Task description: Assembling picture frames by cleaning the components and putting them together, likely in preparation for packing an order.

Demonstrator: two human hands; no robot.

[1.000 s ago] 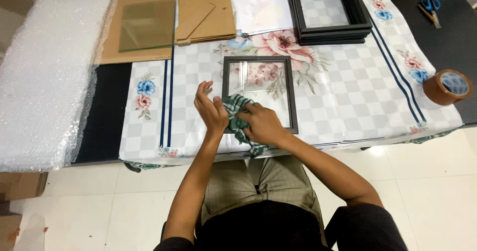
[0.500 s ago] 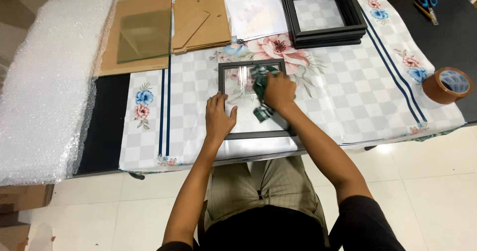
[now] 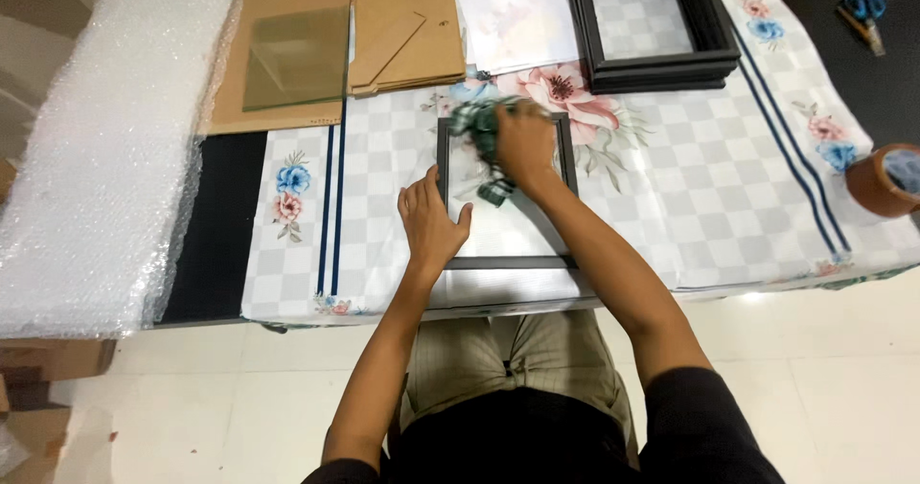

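Observation:
A dark picture frame (image 3: 506,263) with a glass pane lies flat on the checked, flowered tablecloth (image 3: 671,206) in front of me. My right hand (image 3: 522,144) presses a green checked cloth (image 3: 479,125) against the far part of the glass. My left hand (image 3: 431,220) lies flat, fingers spread, on the frame's left side and holds it down.
A stack of black frames (image 3: 656,29) stands at the back right. Brown backing boards (image 3: 407,34), a glass sheet on cardboard (image 3: 292,57) and a pale print (image 3: 517,19) lie at the back. Bubble wrap (image 3: 105,149) covers the left. Brown tape roll (image 3: 886,182) and blue scissors (image 3: 862,10) are far right.
My right hand has carried the cloth from the near edge of the glass up to its far edge. My left hand has settled flat on the frame's left side.

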